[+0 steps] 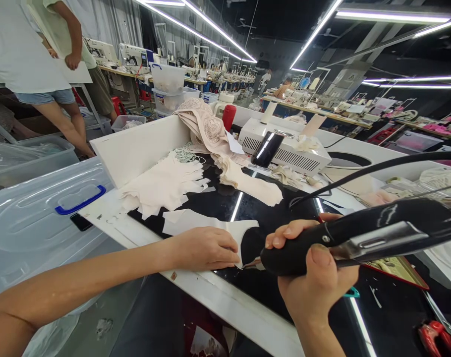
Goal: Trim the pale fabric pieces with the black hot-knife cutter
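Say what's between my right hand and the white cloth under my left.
The metal tip of the black handheld tool, right beside the cloth, in the head view.

A black tabletop [260, 290] bears pale fabric pieces [166, 182].

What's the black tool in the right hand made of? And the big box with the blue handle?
The black tool looks like smooth, glossy plastic, since it shines; its lever looks like metal, silvery and reflective. The big box seems to be cloudy, see-through plastic, and its blue handle is probably solid-coloured plastic.
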A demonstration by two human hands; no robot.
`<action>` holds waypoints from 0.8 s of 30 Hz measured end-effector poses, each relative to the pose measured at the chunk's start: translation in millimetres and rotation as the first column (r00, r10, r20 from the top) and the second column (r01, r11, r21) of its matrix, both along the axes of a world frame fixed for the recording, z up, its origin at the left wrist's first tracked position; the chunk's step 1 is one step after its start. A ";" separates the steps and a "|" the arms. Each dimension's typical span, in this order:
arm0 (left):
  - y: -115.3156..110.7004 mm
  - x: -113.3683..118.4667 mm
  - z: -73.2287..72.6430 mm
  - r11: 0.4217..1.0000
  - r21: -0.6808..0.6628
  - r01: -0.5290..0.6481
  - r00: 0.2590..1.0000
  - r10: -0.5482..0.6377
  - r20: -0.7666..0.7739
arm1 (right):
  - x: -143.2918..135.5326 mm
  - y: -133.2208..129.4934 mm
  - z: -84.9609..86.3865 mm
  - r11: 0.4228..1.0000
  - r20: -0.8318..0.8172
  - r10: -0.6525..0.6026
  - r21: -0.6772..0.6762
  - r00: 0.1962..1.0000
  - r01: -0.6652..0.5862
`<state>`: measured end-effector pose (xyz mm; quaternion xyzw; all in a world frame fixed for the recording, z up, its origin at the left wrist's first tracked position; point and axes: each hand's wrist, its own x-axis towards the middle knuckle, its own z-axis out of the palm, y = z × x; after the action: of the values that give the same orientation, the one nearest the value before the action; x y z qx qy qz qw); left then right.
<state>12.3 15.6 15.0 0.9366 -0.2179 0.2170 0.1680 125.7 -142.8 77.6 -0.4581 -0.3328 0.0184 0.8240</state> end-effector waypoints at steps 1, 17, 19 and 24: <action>0.1 0.0 0.2 1.000 0.001 0.001 1.000 -0.001 -0.001 | 0.1 0.2 0.1 1.000 0.002 -0.001 0.000 1.000 0.001; 0.9 -1.5 -3.7 1.000 0.028 0.004 1.000 -0.004 0.010 | 0.9 1.3 1.8 1.000 -0.017 0.000 0.024 1.000 0.001; 0.8 -1.7 -4.5 1.000 0.029 0.003 1.000 -0.004 0.021 | 1.8 1.8 2.1 0.999 -0.017 -0.003 0.035 1.000 0.004; 0.2 -1.2 -5.8 0.999 0.046 0.003 1.000 -0.004 0.029 | 3.1 3.0 0.3 0.999 -0.018 0.013 0.036 1.000 -0.013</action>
<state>11.1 15.8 9.2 0.9365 -0.2270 0.2254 0.1436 128.8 -139.7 77.9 -0.4411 -0.3286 0.0219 0.8348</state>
